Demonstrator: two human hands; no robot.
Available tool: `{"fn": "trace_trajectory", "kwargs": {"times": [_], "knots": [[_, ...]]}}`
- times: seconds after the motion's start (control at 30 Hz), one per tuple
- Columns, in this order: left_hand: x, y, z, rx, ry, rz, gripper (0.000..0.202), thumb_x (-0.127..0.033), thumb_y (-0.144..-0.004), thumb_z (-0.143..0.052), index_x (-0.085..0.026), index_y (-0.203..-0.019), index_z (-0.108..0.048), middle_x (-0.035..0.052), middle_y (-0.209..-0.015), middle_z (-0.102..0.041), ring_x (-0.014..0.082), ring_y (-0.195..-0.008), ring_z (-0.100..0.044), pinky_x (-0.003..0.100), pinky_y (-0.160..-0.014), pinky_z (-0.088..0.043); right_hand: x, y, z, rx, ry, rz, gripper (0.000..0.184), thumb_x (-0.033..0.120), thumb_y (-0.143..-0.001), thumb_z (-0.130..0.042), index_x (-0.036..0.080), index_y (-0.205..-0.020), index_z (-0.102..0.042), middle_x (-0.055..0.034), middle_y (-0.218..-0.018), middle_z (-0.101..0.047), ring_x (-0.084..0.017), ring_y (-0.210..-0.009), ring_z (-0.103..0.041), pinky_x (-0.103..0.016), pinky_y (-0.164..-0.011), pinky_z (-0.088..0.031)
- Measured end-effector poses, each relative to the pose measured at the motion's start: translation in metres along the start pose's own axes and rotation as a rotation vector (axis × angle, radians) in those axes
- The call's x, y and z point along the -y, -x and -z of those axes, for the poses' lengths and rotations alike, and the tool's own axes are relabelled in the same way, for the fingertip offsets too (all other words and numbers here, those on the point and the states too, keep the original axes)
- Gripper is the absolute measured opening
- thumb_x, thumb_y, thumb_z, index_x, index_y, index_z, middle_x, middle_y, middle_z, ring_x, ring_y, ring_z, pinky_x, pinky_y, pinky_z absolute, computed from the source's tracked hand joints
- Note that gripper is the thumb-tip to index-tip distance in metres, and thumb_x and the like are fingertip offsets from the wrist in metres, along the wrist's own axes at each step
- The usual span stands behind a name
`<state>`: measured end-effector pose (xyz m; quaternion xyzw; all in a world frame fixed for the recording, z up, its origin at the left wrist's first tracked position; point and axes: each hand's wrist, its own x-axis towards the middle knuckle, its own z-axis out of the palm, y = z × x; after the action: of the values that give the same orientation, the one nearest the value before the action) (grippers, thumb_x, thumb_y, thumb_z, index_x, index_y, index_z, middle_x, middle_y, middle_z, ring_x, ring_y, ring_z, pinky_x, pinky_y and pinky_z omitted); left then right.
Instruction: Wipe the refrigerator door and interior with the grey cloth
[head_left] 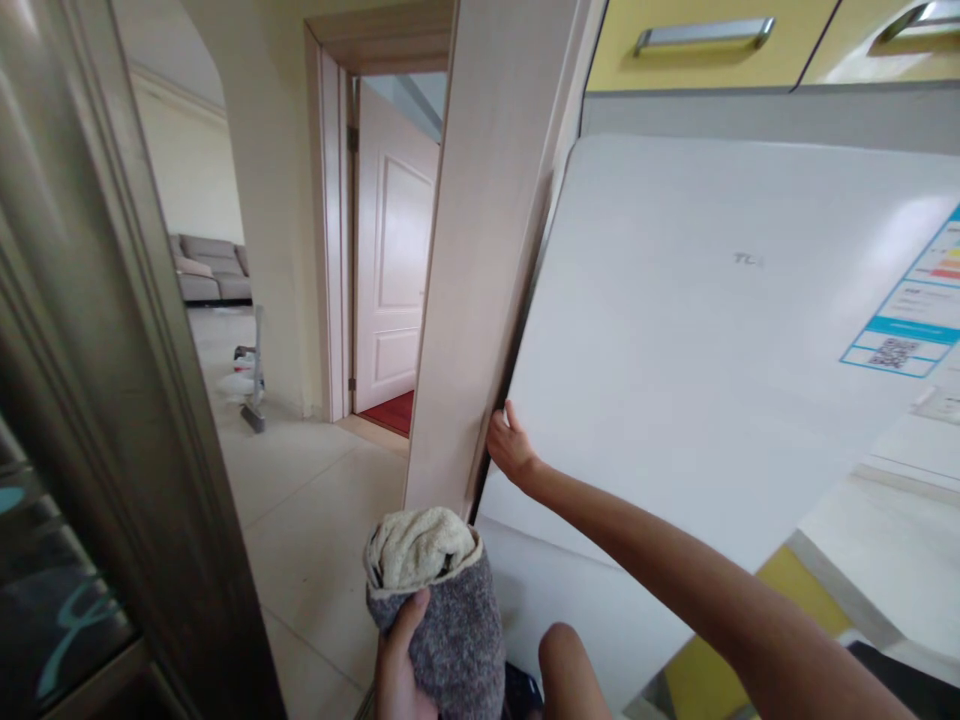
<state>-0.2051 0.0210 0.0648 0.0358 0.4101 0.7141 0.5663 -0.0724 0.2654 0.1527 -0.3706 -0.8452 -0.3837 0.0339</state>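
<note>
My left hand (pixel 405 660) grips a rolled-up grey floor mat (pixel 463 640), its thumb lying along the near side. Cream-coloured backing or cloth shows inside the top of the roll. With the arm stretched across the white refrigerator door (pixel 660 350), my right hand (pixel 512 443) is at the door's left edge. Its thumb lies on the front and the other fingers curl round the edge, partly out of sight. The door carries a logo and an energy label (pixel 904 325).
Yellow cabinets (pixel 697 45) hang above the refrigerator. Left of it stand a pale panel (pixel 487 250) and an open white door (pixel 394 240). A broom (pixel 256 380) is farther off on the tiled floor, before a grey sofa (pixel 214 268). A dark metallic frame (pixel 112 350) stands close on the left.
</note>
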Motion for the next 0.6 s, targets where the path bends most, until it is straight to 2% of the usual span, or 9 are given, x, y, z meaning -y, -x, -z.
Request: {"fn": "trace_trajectory", "kwargs": {"times": [0.1,0.17,0.43,0.6], "knots": [[0.0,0.01,0.001,-0.033,0.112,0.145,0.06,-0.034,-0.067,-0.082,-0.023,-0.124,-0.07,0.0085,-0.109,-0.08,0.0351,-0.119,-0.069,0.048,-0.106,-0.055,0.011,0.031,0.028,-0.126,0.0,0.117,0.034,0.009,-0.092,-0.047,0.006,-0.112,-0.075,-0.0185,-0.119,-0.073,-0.029,-0.131,-0.056,-0.057,-0.127,-0.032],[-0.003,0.015,-0.001,-0.057,0.152,0.185,0.056,-0.03,-0.068,-0.08,-0.022,-0.122,-0.07,0.0076,-0.105,-0.08,0.0337,-0.116,-0.071,0.047,-0.104,-0.056,0.019,0.054,0.049,-0.207,0.016,0.175,0.033,0.01,-0.093,-0.048,0.005,-0.114,-0.073,-0.0187,-0.121,-0.072,-0.029,-0.13,-0.056,-0.055,-0.125,-0.038],[-0.027,0.031,-0.016,-0.156,0.233,0.12,0.052,-0.023,-0.069,-0.073,-0.023,-0.121,-0.072,0.0043,-0.09,-0.081,0.0322,-0.111,-0.073,0.046,-0.105,-0.055,0.04,0.146,0.132,-0.352,-0.079,0.28,0.032,0.015,-0.094,-0.052,0.007,-0.12,-0.069,-0.0148,-0.12,-0.072,-0.025,-0.131,-0.054,-0.046,-0.117,-0.046],[-0.029,0.039,-0.019,-0.17,0.25,0.176,0.05,-0.029,-0.075,-0.071,-0.023,-0.124,-0.071,0.0055,-0.093,-0.081,0.0331,-0.112,-0.073,0.047,-0.106,-0.055,0.041,0.204,0.168,-0.368,-0.055,0.328,0.036,0.023,-0.101,-0.04,0.017,-0.117,-0.072,-0.003,-0.122,-0.074,-0.017,-0.131,-0.053,-0.032,-0.1,-0.056]]}}
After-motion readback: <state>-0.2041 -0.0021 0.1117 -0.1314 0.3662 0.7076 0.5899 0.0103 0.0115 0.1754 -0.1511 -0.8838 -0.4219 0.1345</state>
